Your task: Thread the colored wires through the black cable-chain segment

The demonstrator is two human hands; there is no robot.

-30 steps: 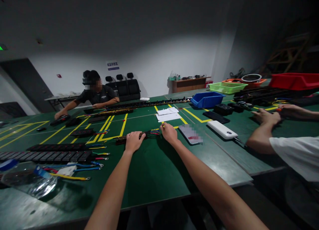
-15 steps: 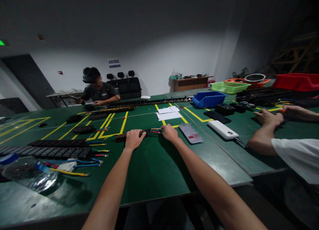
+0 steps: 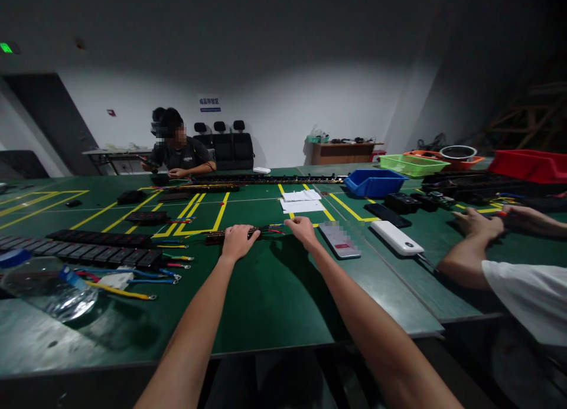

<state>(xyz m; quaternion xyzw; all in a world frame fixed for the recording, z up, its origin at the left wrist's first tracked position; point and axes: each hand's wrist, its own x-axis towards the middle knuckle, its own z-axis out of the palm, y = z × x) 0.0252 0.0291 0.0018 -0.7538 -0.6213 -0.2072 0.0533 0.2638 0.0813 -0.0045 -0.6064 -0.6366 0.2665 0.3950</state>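
My left hand is closed over a narrow dark strip-shaped module lying on the green tabletop, thumb toward its right end. From that end, thin colored wires stick out to the right, blue, yellow and red among them. My right hand is closed in a pinch at the tip of the blue wire, just above the table. The red wire's free end hangs below those fingers. What exactly sits between the fingertips is too small to make out clearly.
Black strips with lugged cables and a water bottle lie left. Paper sheets, a phone, a white power bank and a blue bin stand right. A co-worker's hands work far right; another person sits opposite.
My right hand has lifted slightly and its fingers have turned in a pinch at the wire tip. The left hand stays on the module. The view has shifted slightly.
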